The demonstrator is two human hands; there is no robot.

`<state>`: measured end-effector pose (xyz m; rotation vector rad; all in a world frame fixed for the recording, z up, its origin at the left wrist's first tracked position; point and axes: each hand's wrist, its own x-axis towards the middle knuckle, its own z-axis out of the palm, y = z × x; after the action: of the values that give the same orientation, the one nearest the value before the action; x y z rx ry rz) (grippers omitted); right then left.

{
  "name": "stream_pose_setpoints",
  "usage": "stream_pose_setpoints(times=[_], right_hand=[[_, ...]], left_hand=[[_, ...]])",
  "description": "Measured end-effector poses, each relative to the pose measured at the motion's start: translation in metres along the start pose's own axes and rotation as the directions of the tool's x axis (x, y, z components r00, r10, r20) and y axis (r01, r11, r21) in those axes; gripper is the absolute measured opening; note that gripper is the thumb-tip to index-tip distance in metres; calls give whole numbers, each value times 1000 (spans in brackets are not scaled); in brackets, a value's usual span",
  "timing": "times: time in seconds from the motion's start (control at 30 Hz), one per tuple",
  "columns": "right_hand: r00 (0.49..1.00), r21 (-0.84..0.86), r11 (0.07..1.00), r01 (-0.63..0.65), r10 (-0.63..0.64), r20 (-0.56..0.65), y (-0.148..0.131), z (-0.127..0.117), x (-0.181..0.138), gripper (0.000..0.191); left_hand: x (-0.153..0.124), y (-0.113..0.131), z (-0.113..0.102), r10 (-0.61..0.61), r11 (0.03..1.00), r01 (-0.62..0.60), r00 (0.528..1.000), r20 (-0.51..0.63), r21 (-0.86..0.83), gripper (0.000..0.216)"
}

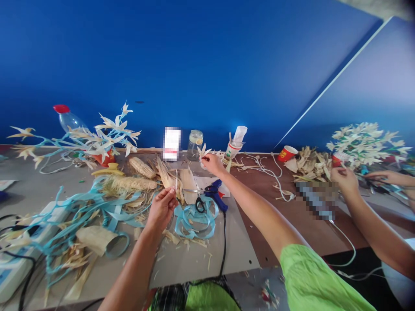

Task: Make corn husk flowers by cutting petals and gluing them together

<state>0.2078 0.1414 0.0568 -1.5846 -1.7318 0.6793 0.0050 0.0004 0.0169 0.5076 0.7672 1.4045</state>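
Note:
My left hand [164,204] pinches a thin white strip or wire [177,178] that points upward; its exact kind is too small to tell. Reaching further out, my right hand [213,164] has its fingertips closed at a pale corn-husk flower [203,151]. Between the hands lie a blue glue gun [214,192] and scissors [200,204], with a light blue ribbon [196,224] coiled just below. Dried corn husks [186,179] lie close to my left hand, beside two corn cobs [142,167].
On the left are a blue-stemmed husk-flower branch [110,129], tangled blue ribbon [106,203] and a white power strip [48,235]. A glass jar [195,140], a phone-like bright screen [171,144] and a paper cup [232,150] stand at the back. A co-worker's hands [345,179] work at right.

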Motion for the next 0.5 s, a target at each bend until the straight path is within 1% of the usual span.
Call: stream_pose_setpoints(times=[0.1,0.2,0.33,0.43,0.5], right_hand=[[1000,-55,998,-14,13,-25,3,0,-4,13],[998,-56,997,-61,61,-4,9,2,-11,15],[993,-1,994,-110,110,30,22,7,-18,14],[994,54,992,-111,109,32,36,6,-18,10],[995,95,991,-97,95,23,44,1,-17,10]], left_hand=[[0,1,1,-6,1000,6,1000,-12,5,20],[0,1,1,-5,1000,5,1000,-8,8,19],[-1,0,1,1,1000,-1,1000,9,9,19],[-1,0,1,5,1000,-5,1000,18,4,19],[-1,0,1,6,1000,-6,1000,20,2,19]])
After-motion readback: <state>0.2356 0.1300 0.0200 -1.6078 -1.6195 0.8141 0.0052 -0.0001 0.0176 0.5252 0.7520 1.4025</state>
